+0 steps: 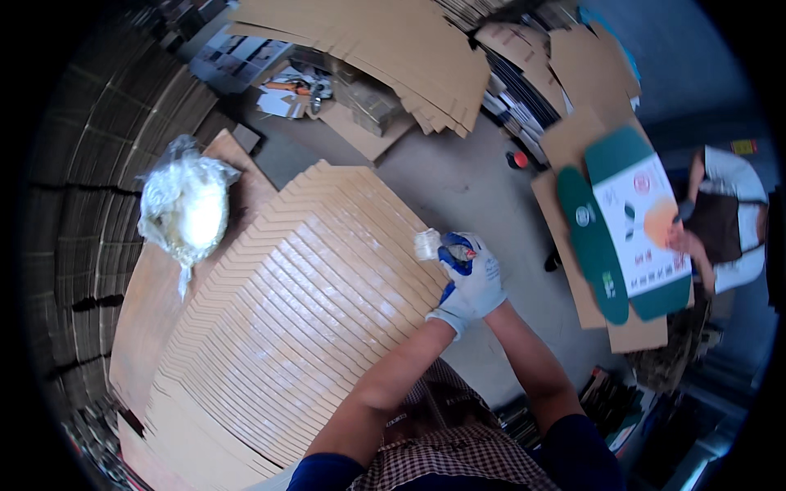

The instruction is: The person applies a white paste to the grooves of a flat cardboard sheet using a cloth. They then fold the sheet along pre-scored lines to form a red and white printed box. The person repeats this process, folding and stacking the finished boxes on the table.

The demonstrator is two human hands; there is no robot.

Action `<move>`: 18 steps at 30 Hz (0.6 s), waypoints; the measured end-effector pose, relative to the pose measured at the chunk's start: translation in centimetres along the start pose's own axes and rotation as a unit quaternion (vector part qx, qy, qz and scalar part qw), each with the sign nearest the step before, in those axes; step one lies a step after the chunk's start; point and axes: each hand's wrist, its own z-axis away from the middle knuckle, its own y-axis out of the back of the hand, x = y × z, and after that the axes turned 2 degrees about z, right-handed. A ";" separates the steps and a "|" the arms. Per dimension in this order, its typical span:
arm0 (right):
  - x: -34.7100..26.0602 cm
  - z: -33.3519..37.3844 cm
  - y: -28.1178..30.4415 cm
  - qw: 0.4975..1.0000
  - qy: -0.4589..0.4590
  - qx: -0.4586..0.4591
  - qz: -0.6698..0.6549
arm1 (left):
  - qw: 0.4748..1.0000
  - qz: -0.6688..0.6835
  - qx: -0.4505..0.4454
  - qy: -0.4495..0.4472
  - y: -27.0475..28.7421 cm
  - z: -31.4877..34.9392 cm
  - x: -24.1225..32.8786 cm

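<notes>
My two gloved hands are close together at the right edge of a fanned stack of cardboard sheets. My right hand, in a white glove with blue on the fingers, is closed on a brush whose pale, whitish head points left, past the sheets' edge. Against the right hand's wrist rests my left hand, gloved alike; its fingers are mostly hidden. Wet-looking white smears cover the overlapping strips of the sheets. Farther left stands a bowl lined with clear plastic, holding something white.
The sheets and bowl sit on a wooden board. Tall cardboard stacks line the left. More flat cardboard lies beyond. At right, another person handles a green and white printed box sheet. A red-topped container stands on the floor.
</notes>
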 end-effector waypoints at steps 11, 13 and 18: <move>-8.1 -7.1 -3.6 0.832 -0.141 -0.055 -0.533 | 0.994 0.016 0.086 -0.066 -1.5 5.5 1.1; -11.6 -7.4 -5.3 0.817 -0.129 -0.118 -0.550 | 0.985 -0.115 0.081 -0.099 -0.8 7.7 2.4; -22.4 -4.5 -11.5 0.917 0.291 -0.126 -0.242 | 0.980 -0.184 0.030 -0.068 3.8 20.8 7.2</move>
